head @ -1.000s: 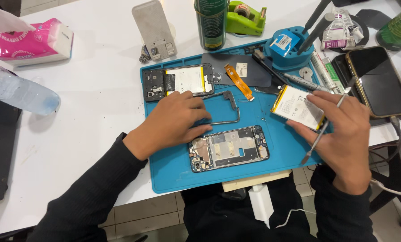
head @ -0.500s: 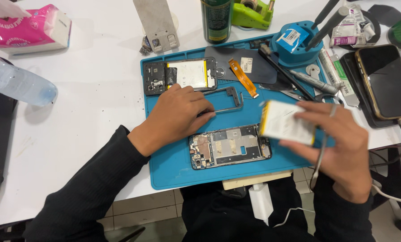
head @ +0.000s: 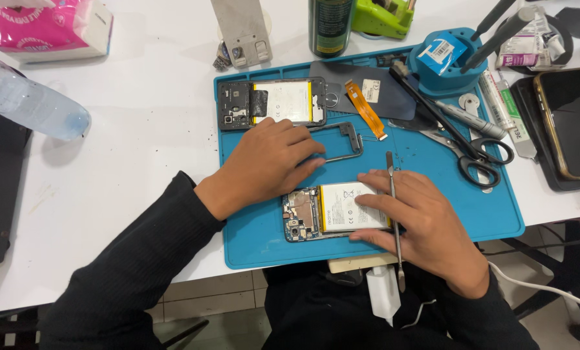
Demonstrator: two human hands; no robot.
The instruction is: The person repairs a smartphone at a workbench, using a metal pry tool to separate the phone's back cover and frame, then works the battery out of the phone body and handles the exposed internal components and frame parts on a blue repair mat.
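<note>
Opened smartphone body with blue circuit board exposed (head: 301,220) lies at the near middle of the blue silicone work mat (head: 497,214). A white rectangular battery (head: 343,206) sits in its bay, apparently level with the frame.

Right hand (head: 426,227): fingers spread flat, pressing on the right part of the battery; a thin metal spudger (head: 394,214) is pinched between the fingers, its shaft running near to far, tip pointing away. Left hand (head: 267,162): palm down, fingers loosely extended, resting on the mat just left and far of the phone; it holds nothing, and its fingertips touch a thin grey metal frame (head: 345,142).

Progress, judged: battery placed in the body, being seated. Not yet done as far as visible: back is open, board uncovered, loose parts lie unfitted. Whether the battery connector is joined cannot be told; the hand hides that edge.

Surroundings: a second opened phone with white battery (head: 270,104) at the far left of the mat; orange flex cable (head: 366,107) and dark grey sheet (head: 394,97) beyond; black-handled scissors (head: 478,152) to the right; blue round tool holder (head: 445,61) at the far right; black phone with dark screen (head: 572,120) off the mat, right; clear plastic bottle (head: 31,104) and pink tissue pack (head: 50,29) far left.

Obstructions: grey frame and scissors crowd the space about the phone.
</note>
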